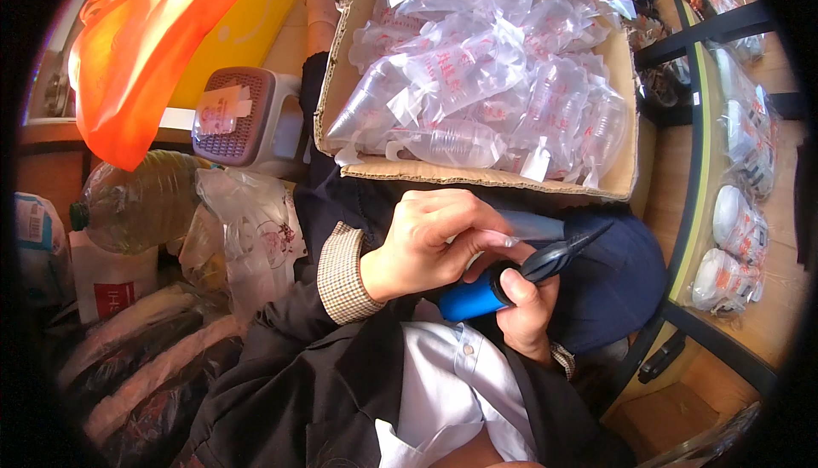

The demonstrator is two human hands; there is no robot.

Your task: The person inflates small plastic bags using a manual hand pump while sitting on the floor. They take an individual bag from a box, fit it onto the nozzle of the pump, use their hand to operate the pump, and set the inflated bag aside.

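My right hand [528, 310] is wrapped round a small hand pump [471, 299] with a bright blue body and a black collar. The pump's black tapered nozzle [567, 251] points up and to the right. Just left of it, my left hand [434, 238] is closed, thumb and fingers pinched together. A clear plastic piece [532, 225] stretches rightward from those fingertips, behind the nozzle; its full shape is hidden. Beyond both hands stands an open cardboard box [494, 177], heaped with clear plastic bottles in printed clear bags [469, 76].
Shelves [699, 153] with wrapped white packs [737, 221] rise on the right. On the left are a purple-topped stool [230, 140], an orange bag [145, 59], a large clear bottle [141, 200] and a clear plastic bag [251, 234]. Plastic-wrapped bundles [153, 340] lie at lower left.
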